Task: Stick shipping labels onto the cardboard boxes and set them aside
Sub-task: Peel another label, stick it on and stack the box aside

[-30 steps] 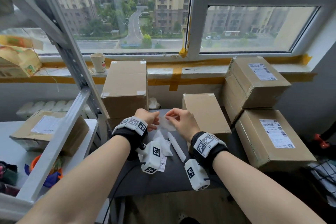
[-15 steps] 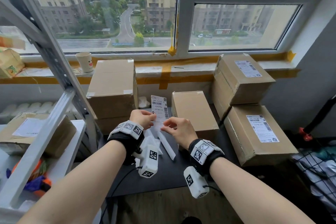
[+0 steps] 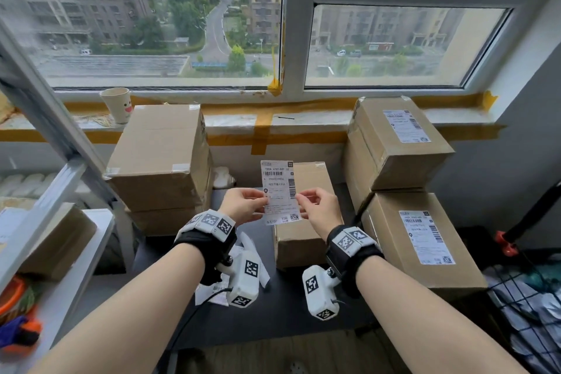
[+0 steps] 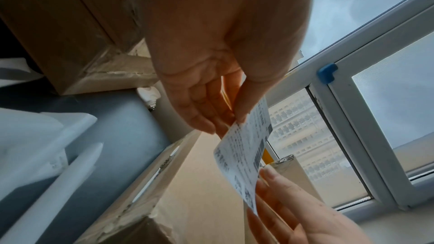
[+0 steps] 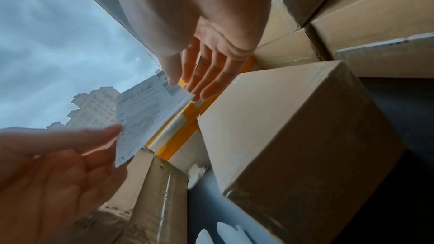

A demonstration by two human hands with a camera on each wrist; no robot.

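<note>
- The shipping label stands upright in the air, printed face toward the person, above the near end of the unlabelled box on the dark table.
- The left hand pinches the label's left edge between thumb and fingers; the right hand pinches its right edge the same way. Neither hand grips anything else.
- In the left wrist view the left fingers lie nearly straight behind the label, with the thumb on the printed face.
- The label's small print is too fine to read; only barcodes and a code line show.
- The label's back side faces away in all views, so I cannot tell whether any backing remains on it.
- The label and the right hand hide part of the unlabelled box's top.
- Loose white strips lie on the table, partly hidden by the left wrist camera.
- Two labelled boxes are stacked at the right; the lower one is cut off by the right forearm.
- A tall stack of plain boxes stands at the left.
- Compared with a second ago, the label has risen from a flat position low between the hands to fully upright, and both hands sit higher.
- Half a second ago the label was already upright, with its lower part behind the fingers.
</note>
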